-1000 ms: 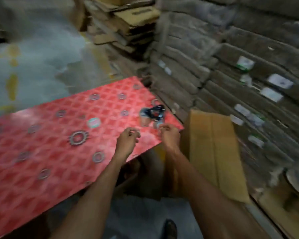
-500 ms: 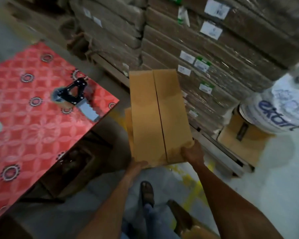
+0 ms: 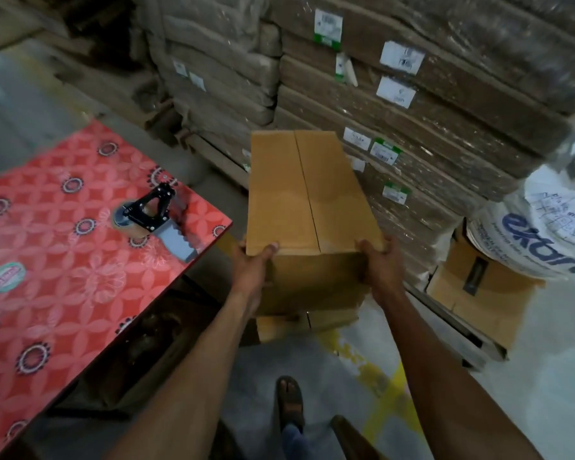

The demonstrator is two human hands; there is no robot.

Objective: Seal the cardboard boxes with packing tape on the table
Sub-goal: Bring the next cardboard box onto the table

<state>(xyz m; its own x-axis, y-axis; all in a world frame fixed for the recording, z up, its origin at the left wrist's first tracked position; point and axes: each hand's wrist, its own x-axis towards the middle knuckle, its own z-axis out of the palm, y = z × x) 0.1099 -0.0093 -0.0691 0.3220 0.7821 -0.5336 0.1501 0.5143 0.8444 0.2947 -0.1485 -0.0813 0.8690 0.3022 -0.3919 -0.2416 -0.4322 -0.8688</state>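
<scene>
A long, plain brown cardboard box [image 3: 312, 194] is held level just off the right edge of the red patterned surface [image 3: 47, 277], gripped at its near corners by the left hand [image 3: 251, 270] and right hand [image 3: 382, 267]. Its top flaps are closed along a bare central seam. A black-framed tape dispenser [image 3: 150, 214] is laid near the surface's far right corner.

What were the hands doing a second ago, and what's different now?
A second ago both hands were at the tape dispenser by the corner of the table. They left it and moved right to the cardboard box beside the table; the left hand and right hand now grip its near corners, and its near end seems raised. The dispenser stayed lying on the red table; the box's top seam remains untaped.
</scene>
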